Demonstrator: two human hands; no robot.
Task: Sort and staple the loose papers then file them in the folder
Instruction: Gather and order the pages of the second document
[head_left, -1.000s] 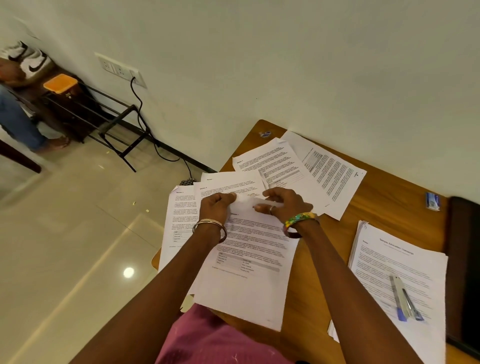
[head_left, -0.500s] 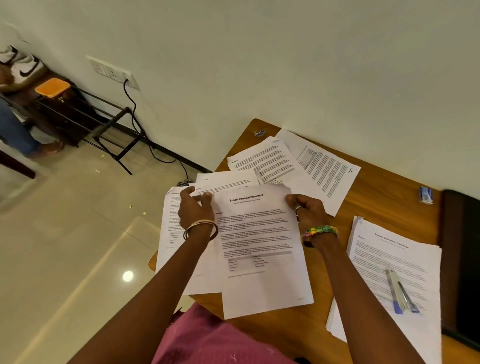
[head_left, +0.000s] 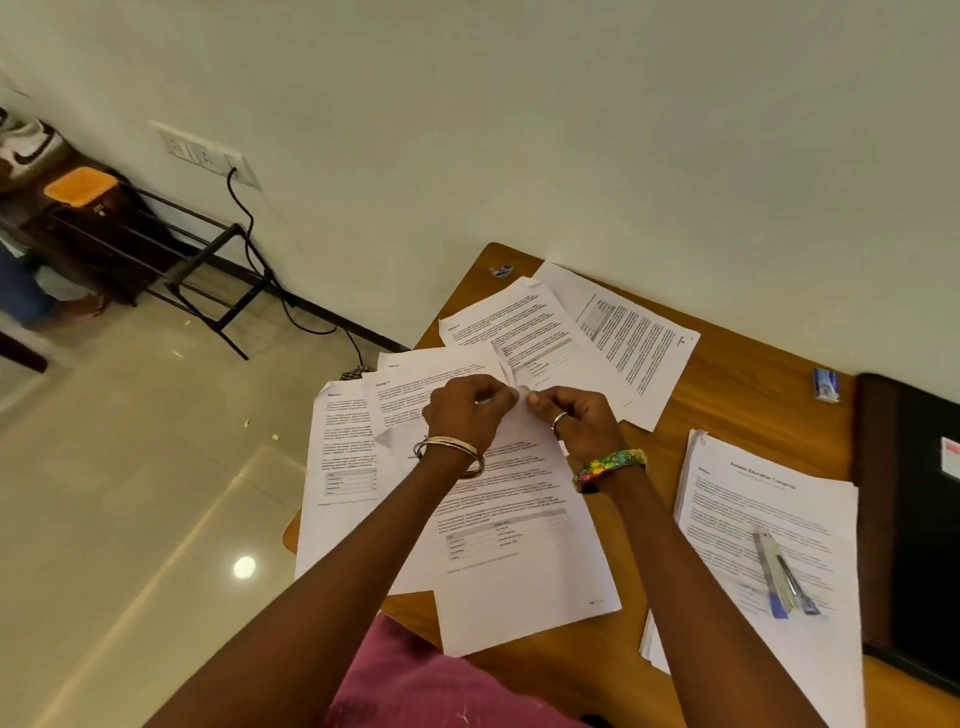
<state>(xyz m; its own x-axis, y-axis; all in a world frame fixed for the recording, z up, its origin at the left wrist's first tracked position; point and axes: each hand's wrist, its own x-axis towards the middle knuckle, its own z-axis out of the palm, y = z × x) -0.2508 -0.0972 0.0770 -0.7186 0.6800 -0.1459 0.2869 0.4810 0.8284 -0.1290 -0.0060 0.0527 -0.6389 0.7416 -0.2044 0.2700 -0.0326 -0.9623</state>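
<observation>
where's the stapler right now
In the head view the stapler lies on top of the paper stack at the right of the wooden table, right of the right hand and left of the black folder.

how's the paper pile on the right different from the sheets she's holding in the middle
The right pile lies untouched with a stapler resting on it; the middle sheets are pinched at their top edge by the left hand and right hand. The pile looks thicker. Both are white printed pages on the wooden table.
</observation>
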